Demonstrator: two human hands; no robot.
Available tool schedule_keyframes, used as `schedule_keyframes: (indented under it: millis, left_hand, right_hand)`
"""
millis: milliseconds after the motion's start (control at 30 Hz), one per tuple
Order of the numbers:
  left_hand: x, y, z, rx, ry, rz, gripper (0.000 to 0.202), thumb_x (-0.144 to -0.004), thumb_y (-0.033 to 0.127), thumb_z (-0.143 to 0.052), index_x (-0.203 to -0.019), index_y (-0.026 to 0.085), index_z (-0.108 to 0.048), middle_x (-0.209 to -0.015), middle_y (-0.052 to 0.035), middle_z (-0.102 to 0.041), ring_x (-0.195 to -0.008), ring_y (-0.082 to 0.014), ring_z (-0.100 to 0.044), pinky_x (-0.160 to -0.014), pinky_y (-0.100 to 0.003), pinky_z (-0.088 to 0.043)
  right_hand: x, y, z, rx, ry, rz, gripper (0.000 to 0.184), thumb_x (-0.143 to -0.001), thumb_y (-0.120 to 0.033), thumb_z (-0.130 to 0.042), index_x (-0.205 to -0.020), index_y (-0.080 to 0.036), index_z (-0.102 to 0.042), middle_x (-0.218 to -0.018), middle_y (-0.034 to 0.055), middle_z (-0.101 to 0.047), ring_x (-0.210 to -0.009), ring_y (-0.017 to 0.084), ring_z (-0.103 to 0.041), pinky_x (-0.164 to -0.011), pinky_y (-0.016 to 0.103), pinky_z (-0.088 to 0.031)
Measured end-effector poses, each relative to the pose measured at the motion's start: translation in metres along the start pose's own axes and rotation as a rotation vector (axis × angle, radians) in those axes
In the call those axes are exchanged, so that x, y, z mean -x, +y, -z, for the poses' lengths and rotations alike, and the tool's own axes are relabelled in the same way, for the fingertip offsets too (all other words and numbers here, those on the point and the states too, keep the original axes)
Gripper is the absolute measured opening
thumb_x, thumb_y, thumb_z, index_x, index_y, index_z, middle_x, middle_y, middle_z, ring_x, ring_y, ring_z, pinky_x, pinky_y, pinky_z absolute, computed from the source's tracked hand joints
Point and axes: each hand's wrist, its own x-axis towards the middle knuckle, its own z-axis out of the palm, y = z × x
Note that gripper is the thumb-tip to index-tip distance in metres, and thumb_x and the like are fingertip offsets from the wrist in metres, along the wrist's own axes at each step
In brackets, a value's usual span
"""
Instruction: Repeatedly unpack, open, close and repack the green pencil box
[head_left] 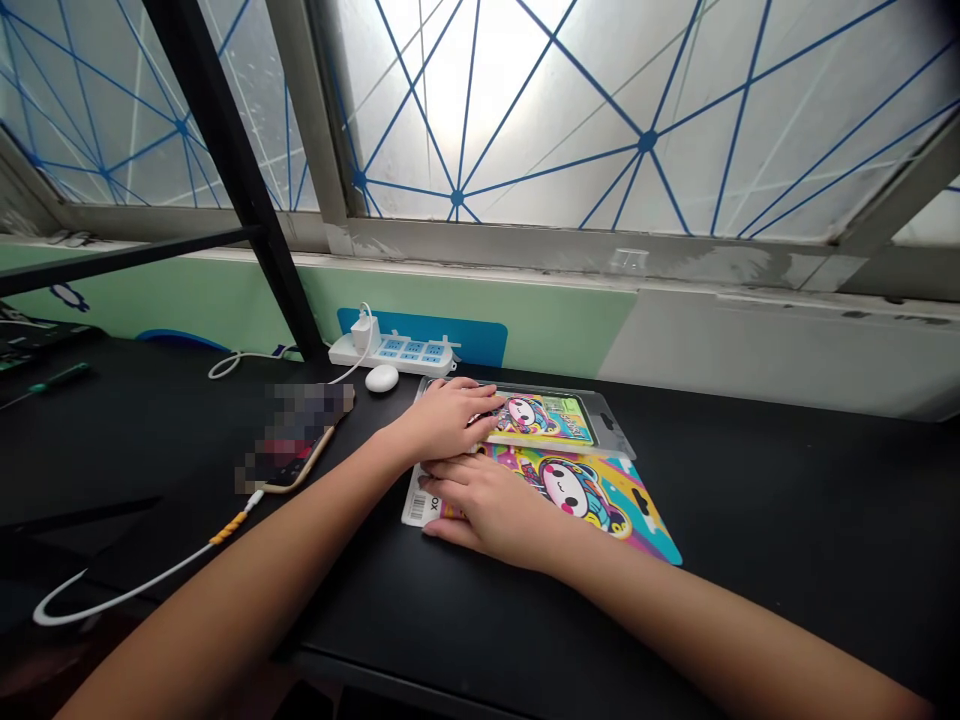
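A colourful cartoon backing card (pixel 564 488) lies on the black desk, with a barcode at its left end and a hang slot at its right. Along its far side is a clear plastic blister shell (pixel 616 432) with a yellow-green cartoon pack (pixel 551 418) in it. My left hand (pixel 452 415) rests flat on the shell and the pack's left part, fingers stretched to the right. Just nearer to me, my right hand (pixel 499 508) lies over the card's left part, fingers out and pointing left. The hands cover the left part of both.
Left of the hands, a phone (pixel 296 440) is plugged into a white cable (pixel 142 590). Behind stand a white power strip (pixel 394 350) with a charger (pixel 365 333) and a white rounded object (pixel 382 378). A black metal post (pixel 240 170) rises at left; a screwdriver (pixel 60 378) lies far left.
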Motion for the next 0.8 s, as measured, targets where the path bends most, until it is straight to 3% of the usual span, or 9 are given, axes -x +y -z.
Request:
schedule_keyframes:
  millis: [333,567,800]
  left_hand:
    - [0.001,0.001,0.001,0.032,0.012,0.014,0.044,-0.105,0.041,-0.045,-0.144,0.028,-0.059,-0.154,-0.0057,-0.055,-0.141,-0.0308,-0.048,-0.11,-0.055,-0.04]
    - [0.001,0.001,0.003,0.035,0.01,0.009,0.043,-0.104,0.039,-0.046,-0.144,0.03,-0.059,-0.154,-0.0034,-0.056,-0.141,-0.0292,-0.048,-0.112,-0.052,-0.039]
    - [0.0,-0.003,0.001,0.047,0.016,0.006,0.042,-0.105,0.04,-0.046,-0.143,0.03,-0.06,-0.154,-0.0023,-0.056,-0.141,-0.0277,-0.048,-0.113,-0.05,-0.037]
  right_hand:
    - [-0.006,0.004,-0.004,0.085,0.019,0.05,0.035,-0.098,-0.038,-0.064,-0.119,-0.011,-0.072,-0.124,0.0153,-0.075,-0.12,0.028,-0.067,-0.11,0.04,-0.046]
    - [-0.018,0.014,-0.003,0.155,-0.004,0.015,0.032,-0.097,-0.038,-0.066,-0.111,-0.011,-0.075,-0.102,0.0153,-0.08,-0.101,0.031,-0.074,-0.093,0.041,-0.055]
    - [-0.02,0.015,-0.002,0.178,-0.022,0.013,0.034,-0.095,-0.037,-0.067,-0.113,-0.009,-0.074,-0.103,0.0156,-0.08,-0.101,0.031,-0.074,-0.091,0.04,-0.055]
